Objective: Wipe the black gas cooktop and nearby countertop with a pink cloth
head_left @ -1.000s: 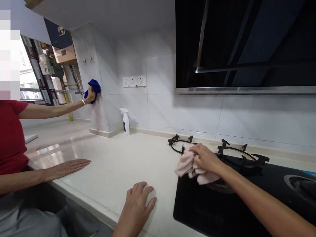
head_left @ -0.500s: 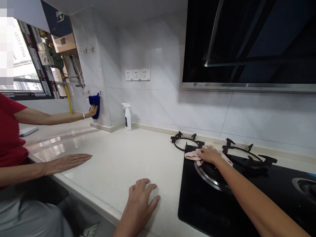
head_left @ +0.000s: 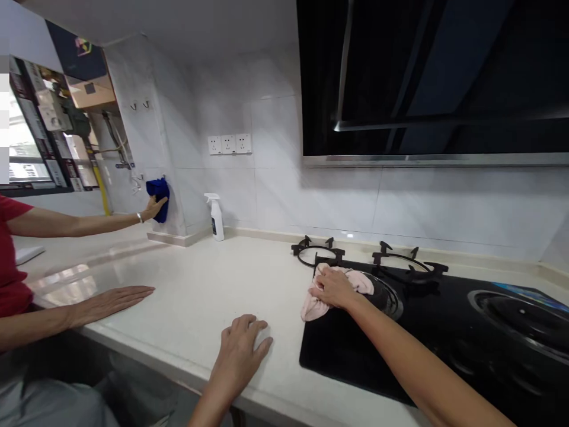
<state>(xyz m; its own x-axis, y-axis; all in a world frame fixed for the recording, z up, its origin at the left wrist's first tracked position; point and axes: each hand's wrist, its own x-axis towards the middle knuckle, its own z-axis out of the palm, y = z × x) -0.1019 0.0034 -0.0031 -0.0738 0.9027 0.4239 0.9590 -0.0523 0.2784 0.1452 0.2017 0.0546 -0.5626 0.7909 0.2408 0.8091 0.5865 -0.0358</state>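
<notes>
My right hand (head_left: 332,288) presses a crumpled pink cloth (head_left: 315,303) onto the left part of the black glass gas hob (head_left: 355,356), beside the round burner (head_left: 384,295). Its fingers are closed on the cloth. My left hand (head_left: 240,354) lies flat, fingers apart, on the white countertop (head_left: 213,284) near its front edge, holding nothing. Two black pan supports (head_left: 316,254) lie on the counter behind the hob.
A person in a red shirt stands at the left, one hand (head_left: 109,301) flat on the counter, the other holding a blue cloth (head_left: 159,191) against the tiled pillar. A white spray bottle (head_left: 216,216) stands by the wall. A black range hood (head_left: 431,83) hangs above.
My right hand has pulled the pink cloth from the back of the burner toward the hob's left front. The other person's blue cloth has moved lower on the pillar. My left hand stayed put.
</notes>
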